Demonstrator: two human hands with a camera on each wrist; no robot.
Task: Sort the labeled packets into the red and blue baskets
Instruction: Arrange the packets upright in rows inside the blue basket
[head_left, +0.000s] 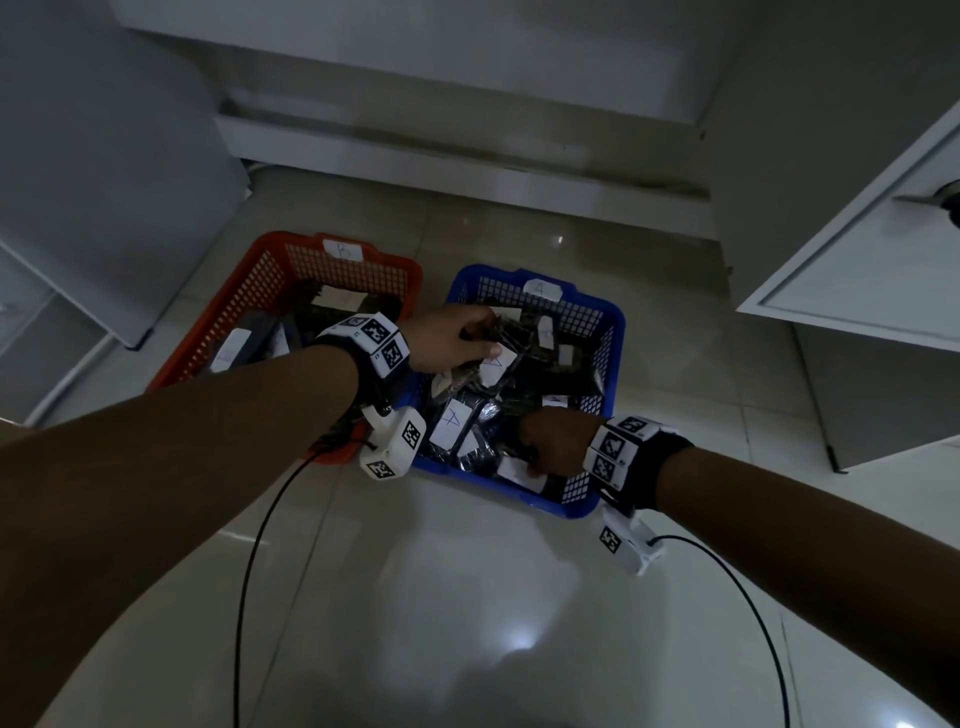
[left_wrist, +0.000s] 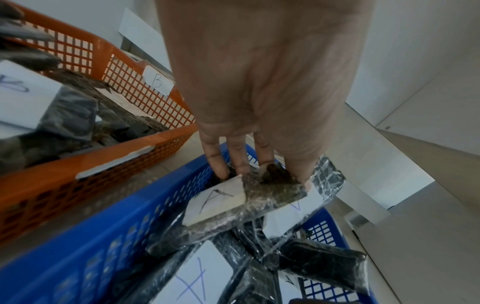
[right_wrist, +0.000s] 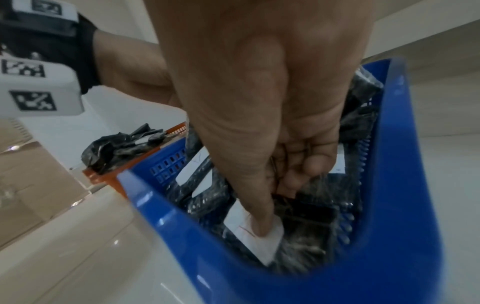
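The red basket (head_left: 208, 332) is tagged B (left_wrist: 157, 82) and stands left of the blue basket (head_left: 571, 506), which is tagged A (head_left: 542, 289). Both hold several dark wrapped packets with white labels. My left hand (head_left: 480, 338) hangs over the blue basket's far left part. It pinches the end of a dark packet labelled A (left_wrist: 221, 201) between thumb and fingers (left_wrist: 259, 176). My right hand (head_left: 535, 452) is down in the blue basket's near right corner. Its thumb (right_wrist: 262, 224) presses the white label of a packet (right_wrist: 259, 244), and its fingers curl behind that packet.
Both baskets stand on a glossy tiled floor (head_left: 467, 597). A white cabinet (head_left: 857, 249) stands at the right, a grey panel (head_left: 104, 182) at the left and a white baseboard (head_left: 415, 156) behind. Black cables (head_left: 260, 545) trail from both wrist cameras across the floor.
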